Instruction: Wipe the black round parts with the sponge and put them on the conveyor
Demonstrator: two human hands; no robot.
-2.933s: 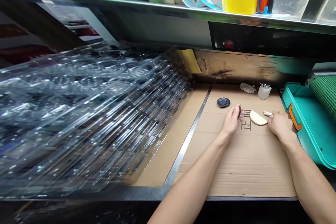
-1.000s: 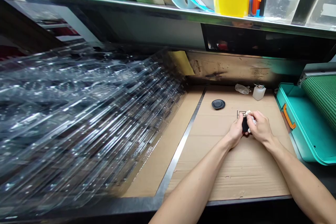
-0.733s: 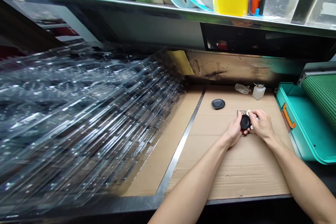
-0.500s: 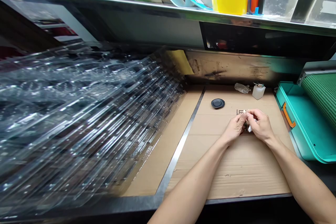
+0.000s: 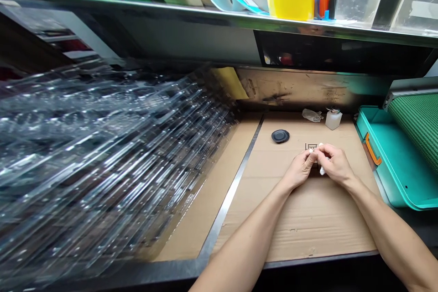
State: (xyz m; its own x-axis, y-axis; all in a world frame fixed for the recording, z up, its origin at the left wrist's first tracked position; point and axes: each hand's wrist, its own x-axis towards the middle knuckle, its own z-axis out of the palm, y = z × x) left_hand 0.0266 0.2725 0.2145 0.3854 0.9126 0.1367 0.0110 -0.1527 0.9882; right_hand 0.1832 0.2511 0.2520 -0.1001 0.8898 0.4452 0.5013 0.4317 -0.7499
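In the head view, my left hand [image 5: 298, 171] and my right hand [image 5: 334, 164] meet just above the cardboard sheet [image 5: 308, 228], fingertips close together. A crumpled piece of white wipe [image 5: 322, 170] pokes out beneath my right fingers, which are closed on it. My left thumb and forefinger are pinched; a tiny pale bit shows at their tips, too small to name. Whatever lies between the two hands is mostly hidden by the fingers. Beyond them on the cardboard lie a black round lid-like disc [image 5: 280, 136], apparently stacked, and a small white dispenser bottle [image 5: 333, 118].
Blurred stacks of clear plastic trays [image 5: 112, 159] fill the left side. A teal bin [image 5: 386, 173] with an orange latch stands at right, beside a green conveyor belt [image 5: 417, 123]. Crumpled clear plastic [image 5: 312, 115] lies at the back. Overhead, a shelf holds a yellow container [image 5: 290, 2].
The whole scene has shifted slightly left as the head view turned. Both hands stay together over the cardboard, with a small change in how the fingers sit around the white wipe.
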